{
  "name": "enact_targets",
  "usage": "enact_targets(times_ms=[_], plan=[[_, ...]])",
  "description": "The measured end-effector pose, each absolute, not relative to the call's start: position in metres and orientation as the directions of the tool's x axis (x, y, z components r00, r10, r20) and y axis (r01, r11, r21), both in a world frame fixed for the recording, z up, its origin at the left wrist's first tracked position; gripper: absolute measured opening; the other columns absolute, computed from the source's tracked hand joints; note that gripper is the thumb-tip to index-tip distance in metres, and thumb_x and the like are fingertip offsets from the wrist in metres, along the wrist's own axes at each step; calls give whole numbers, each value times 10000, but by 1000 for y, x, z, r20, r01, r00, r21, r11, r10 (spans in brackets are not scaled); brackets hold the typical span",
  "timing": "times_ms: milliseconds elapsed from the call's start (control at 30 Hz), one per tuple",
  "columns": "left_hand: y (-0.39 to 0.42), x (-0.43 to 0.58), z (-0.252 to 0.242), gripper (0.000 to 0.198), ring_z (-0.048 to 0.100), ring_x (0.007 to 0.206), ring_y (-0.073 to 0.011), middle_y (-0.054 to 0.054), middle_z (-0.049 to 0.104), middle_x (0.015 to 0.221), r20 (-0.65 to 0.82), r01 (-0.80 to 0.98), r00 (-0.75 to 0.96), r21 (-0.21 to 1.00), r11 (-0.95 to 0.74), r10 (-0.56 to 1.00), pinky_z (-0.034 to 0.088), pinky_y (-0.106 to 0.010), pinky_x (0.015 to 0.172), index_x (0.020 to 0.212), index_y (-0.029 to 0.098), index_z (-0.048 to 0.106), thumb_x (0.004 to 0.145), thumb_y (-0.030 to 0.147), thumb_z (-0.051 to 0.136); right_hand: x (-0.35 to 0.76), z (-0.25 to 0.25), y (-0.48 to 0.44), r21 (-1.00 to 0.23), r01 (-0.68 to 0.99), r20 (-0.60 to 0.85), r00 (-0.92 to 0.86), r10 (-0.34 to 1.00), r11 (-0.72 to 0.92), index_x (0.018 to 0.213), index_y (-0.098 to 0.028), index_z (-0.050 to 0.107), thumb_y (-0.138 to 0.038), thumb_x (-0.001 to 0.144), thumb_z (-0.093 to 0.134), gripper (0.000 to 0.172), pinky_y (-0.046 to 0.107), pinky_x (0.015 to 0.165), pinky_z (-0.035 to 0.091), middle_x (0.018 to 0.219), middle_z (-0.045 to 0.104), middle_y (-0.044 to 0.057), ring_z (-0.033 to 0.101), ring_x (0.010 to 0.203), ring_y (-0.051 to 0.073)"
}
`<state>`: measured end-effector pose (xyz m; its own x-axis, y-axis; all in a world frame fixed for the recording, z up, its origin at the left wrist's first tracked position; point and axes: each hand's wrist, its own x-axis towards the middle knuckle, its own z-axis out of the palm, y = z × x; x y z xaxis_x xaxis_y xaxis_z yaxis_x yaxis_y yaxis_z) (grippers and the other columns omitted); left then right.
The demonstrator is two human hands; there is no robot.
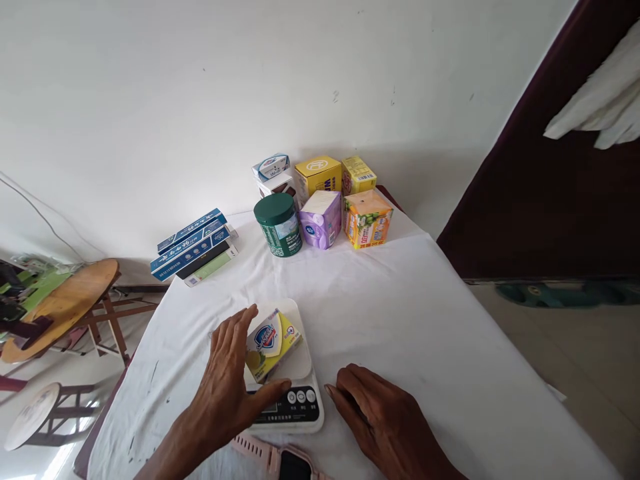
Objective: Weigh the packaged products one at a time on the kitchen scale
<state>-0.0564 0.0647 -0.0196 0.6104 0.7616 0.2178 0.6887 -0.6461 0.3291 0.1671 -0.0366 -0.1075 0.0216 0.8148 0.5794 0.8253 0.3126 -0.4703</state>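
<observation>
A yellow and white Safeguard soap box [273, 343] lies slanted on the white plate of a kitchen scale [300, 360]. My left hand [233, 380] is at the box's left side, its thumb stretched out over the scale's dark panel and its fingers apart from the thumb. Whether the fingertips touch the box, I cannot tell. Part of the scale's display is covered by the thumb. To the right of the scale, my right hand [377, 417] rests on the white cloth with curled fingers, and nothing shows in them.
A pink-strapped watch [295, 463] lies before the scale. Behind stand a green-lidded tub [278, 225], a purple box [321, 220], an orange box [367, 220] and yellow boxes [319, 175]. Long blue toothpaste boxes [190, 250] lie at the back left. The wall borders the table's far side.
</observation>
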Motion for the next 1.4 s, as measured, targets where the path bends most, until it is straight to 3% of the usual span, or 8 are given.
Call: enact_targets(times_ms=[167, 367, 467, 633, 1000, 1167, 1267, 1400], plan=[[64, -50, -29, 762, 579, 1161, -364, -136, 602, 1329, 198, 711, 636, 225, -666, 746, 502, -572, 952, 1522, 315, 323, 872, 384, 713, 168, -107, -37, -470, 823, 589, 22, 808, 319, 758, -240, 426, -191, 1060, 427, 305, 218, 514, 372, 663, 522, -36, 538, 548, 97], [112, -54, -27, 561, 602, 1120, -314, -134, 620, 1246, 288, 765, 491, 308, -565, 822, 527, -485, 931, 1442, 226, 437, 945, 435, 595, 168, -108, -36, -477, 811, 602, 20, 798, 340, 769, -239, 438, -176, 1055, 420, 293, 211, 517, 379, 666, 525, -37, 531, 534, 91], [172, -47, -28, 571, 589, 1220, -327, -149, 615, 1342, 294, 839, 371, 299, -454, 881, 490, -481, 1016, 1398, 193, 467, 915, 453, 625, 167, -111, -36, -479, 808, 605, 21, 796, 342, 778, -239, 447, -173, 1052, 418, 283, 215, 522, 381, 671, 532, -35, 540, 539, 94], [254, -20, -41, 586, 602, 1245, -364, -184, 606, 1375, 204, 944, 189, 230, -234, 961, 498, -468, 979, 1397, 179, 468, 887, 395, 659, 167, -113, -35, -478, 813, 601, 27, 799, 332, 782, -241, 448, -177, 1050, 422, 277, 221, 518, 379, 668, 540, -35, 543, 534, 99], [274, 7, -53, 576, 580, 1229, -419, -242, 570, 1327, 233, 971, 156, 145, -193, 960, 513, -497, 899, 1360, 150, 484, 893, 451, 638, 169, -113, -38, -480, 812, 601, 29, 799, 332, 812, -240, 458, -154, 1042, 411, 251, 240, 534, 377, 683, 548, -31, 556, 551, 111], [248, 13, -34, 727, 511, 1290, -453, -258, 524, 1383, 307, 957, 233, 98, -275, 923, 447, -564, 1005, 1427, 130, 447, 871, 542, 669, 169, -112, -36, -473, 818, 608, 32, 794, 328, 811, -240, 455, -154, 1042, 411, 250, 234, 510, 371, 675, 548, -31, 549, 541, 105], [236, 28, -20, 935, 453, 1362, -448, -255, 495, 1440, 410, 889, 330, 169, -427, 850, 380, -592, 1091, 1529, 124, 319, 835, 632, 687, 168, -112, -35, -477, 816, 609, 38, 792, 327, 796, -240, 449, -161, 1044, 412, 263, 232, 505, 369, 664, 542, -36, 542, 531, 100], [248, 61, -11, 1153, 362, 1479, -395, -273, 377, 1555, 387, 721, 302, 505, -474, 871, 318, -545, 1192, 1578, 102, 170, 753, 642, 766, 167, -113, -35, -474, 820, 608, 41, 793, 321, 802, -240, 453, -176, 1052, 412, 261, 237, 514, 371, 662, 538, -41, 536, 523, 99]])
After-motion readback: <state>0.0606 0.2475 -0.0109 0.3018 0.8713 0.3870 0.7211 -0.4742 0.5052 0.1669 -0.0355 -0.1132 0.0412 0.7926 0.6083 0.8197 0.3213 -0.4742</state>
